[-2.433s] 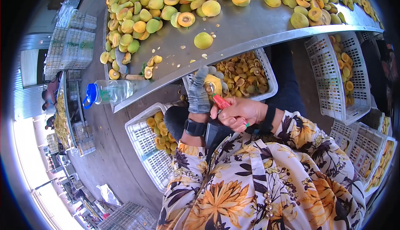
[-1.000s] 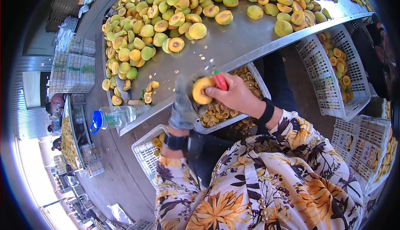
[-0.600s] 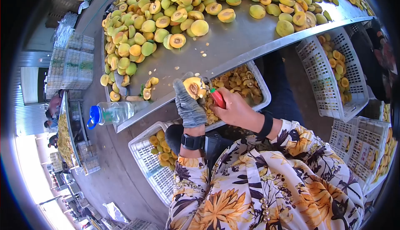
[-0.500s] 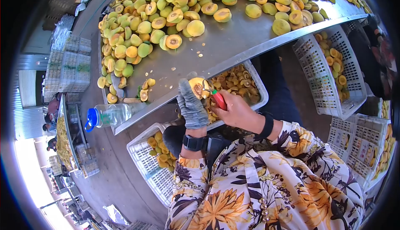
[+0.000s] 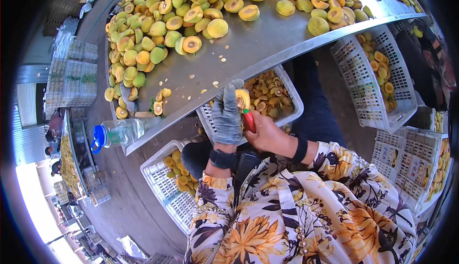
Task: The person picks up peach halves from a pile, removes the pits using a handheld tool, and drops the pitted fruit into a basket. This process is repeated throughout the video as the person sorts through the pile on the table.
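Note:
My left hand (image 5: 225,116), in a grey knit glove, holds a yellow peach half (image 5: 243,96) turned on edge over a white crate (image 5: 298,102). My right hand (image 5: 271,132), bare, is closed around the red handle of a pitting tool (image 5: 249,120) with a green collar. The tool's tip meets the peach half, and its working end is mostly hidden there. Cut peach pieces (image 5: 272,94) fill much of the crate below my hands.
A metal table (image 5: 191,80) bears a large heap of halved peaches (image 5: 143,39). At its near left corner lies a clear bottle with a blue cap (image 5: 99,139). More peaches sit in a lower-left crate (image 5: 155,173) and a right crate (image 5: 351,80). Stacked crates (image 5: 79,77) stand far left.
The peach half has turned from facing up to edge-on, and my gloved fingers now stand upright beside it. The tool has swung more upright. The whole view has shifted slightly.

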Demonstrator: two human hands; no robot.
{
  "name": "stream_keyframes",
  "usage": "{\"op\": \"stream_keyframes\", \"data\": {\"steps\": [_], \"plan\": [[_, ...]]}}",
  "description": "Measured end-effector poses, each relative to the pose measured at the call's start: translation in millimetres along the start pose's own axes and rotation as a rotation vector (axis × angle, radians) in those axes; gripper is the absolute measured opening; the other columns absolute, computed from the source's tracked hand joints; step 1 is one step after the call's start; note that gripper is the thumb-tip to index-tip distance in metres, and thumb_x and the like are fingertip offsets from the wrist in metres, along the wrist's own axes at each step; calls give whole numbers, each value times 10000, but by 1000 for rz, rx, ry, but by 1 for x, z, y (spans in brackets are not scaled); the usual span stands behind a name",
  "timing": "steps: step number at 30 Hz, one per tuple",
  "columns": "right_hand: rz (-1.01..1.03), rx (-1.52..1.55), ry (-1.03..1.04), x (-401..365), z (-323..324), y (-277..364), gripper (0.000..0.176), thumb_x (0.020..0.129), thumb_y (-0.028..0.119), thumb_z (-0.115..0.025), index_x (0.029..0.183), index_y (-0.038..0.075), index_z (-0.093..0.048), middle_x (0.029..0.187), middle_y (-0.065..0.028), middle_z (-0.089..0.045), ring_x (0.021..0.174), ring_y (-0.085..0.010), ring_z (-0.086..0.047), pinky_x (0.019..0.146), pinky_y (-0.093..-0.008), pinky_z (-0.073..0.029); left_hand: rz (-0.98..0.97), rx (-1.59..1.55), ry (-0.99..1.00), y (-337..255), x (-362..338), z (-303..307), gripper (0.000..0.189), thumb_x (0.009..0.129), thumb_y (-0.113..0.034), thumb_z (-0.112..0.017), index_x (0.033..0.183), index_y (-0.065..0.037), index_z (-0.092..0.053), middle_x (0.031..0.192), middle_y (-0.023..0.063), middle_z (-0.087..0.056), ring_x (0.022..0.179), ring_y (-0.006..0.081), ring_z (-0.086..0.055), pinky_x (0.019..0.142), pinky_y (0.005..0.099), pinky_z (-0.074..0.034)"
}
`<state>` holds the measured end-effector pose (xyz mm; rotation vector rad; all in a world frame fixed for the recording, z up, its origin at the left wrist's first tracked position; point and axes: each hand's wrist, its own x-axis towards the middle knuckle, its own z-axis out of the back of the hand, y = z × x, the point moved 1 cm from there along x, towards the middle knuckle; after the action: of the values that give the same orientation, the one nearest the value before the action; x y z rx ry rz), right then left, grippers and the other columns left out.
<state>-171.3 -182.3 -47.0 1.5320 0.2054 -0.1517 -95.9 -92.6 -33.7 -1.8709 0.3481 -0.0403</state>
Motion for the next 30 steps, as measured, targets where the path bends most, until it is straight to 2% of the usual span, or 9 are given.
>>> {"op": "stream_keyframes", "data": {"steps": [5, 7, 8, 11, 13, 16, 19, 26, 30], "plan": [[-27, -221, 196, 11, 4, 4, 145, 751, 55, -562, 870, 13, -491, 574, -141, -518, 462, -226, -549, 447, -336, -421, 258, -47, 130, -6, 15, 37, 284, 830, -254, -578, 927, 12, -595, 840, 108, -616, 729, 205, -612, 671, 292, -512], [265, -319, 152, 16, 3, -12, 150, 751, 56, -569, 871, 15, -488, 569, -146, -523, 462, -240, -554, 450, -347, -424, 262, -78, 168, -12, 11, 37, 291, 823, -267, -591, 915, 8, -595, 815, 106, -616, 704, 205, -611, 653, 293, -516], [268, -319, 155, 17, 5, -6, 150, 751, 56, -569, 871, 15, -488, 569, -146, -523, 462, -240, -554, 450, -347, -424, 259, -77, 166, -14, 10, 34, 291, 823, -267, -591, 915, 8, -595, 815, 106, -616, 704, 205, -611, 653, 293, -516], [107, -287, 238, 17, 13, 16, 114, 760, 45, -537, 855, 12, -484, 586, -134, -531, 449, -212, -554, 415, -319, -419, 130, -92, 21, -14, 7, 29, 306, 820, -292, -595, 894, 5, -592, 799, 110, -616, 690, 209, -609, 639, 302, -517], [-185, -74, 503, 15, 18, 32, 102, 775, 33, -493, 871, 10, -470, 613, -95, -524, 417, -156, -516, 364, -281, -392, 156, -137, 120, -12, 8, 33, 324, 823, -318, -592, 875, 2, -588, 785, 119, -613, 655, 211, -606, 602, 307, -514], [-422, 251, 557, 9, 13, 35, 123, 781, 19, -465, 902, 20, -450, 603, -43, -477, 388, -99, -437, 334, -241, -354, 145, -143, 173, -9, 7, 38, 339, 824, -335, -589, 845, 4, -585, 753, 126, -609, 615, 209, -600, 556, 306, -504], [-538, 448, 629, 6, 9, 34, 152, 786, 14, -479, 930, 36, -437, 587, -25, -435, 370, -69, -355, 324, -227, -329, 135, -82, 146, -8, 6, 41, 349, 819, -339, -596, 828, 10, -587, 718, 127, -605, 572, 211, -593, 527, 302, -499], [-627, 694, 717, 2, 2, 23, 158, 789, -2, -476, 934, 51, -442, 585, -3, -417, 383, -39, -339, 314, -210, -304, -2, 118, 62, 2, 6, 47, 377, 807, -362, -608, 825, 14, -590, 694, 123, -604, 542, 217, -591, 501, 292, -497], [-633, 937, 842, 11, 4, 16, 167, 802, -4, -489, 953, 56, -454, 573, 2, -416, 359, -35, -318, 306, -201, -279, 226, -166, -82, -2, 6, 37, 373, 808, -386, -598, 851, -15, -591, 706, 116, -608, 542, 225, -594, 473, 296, -488]]}}
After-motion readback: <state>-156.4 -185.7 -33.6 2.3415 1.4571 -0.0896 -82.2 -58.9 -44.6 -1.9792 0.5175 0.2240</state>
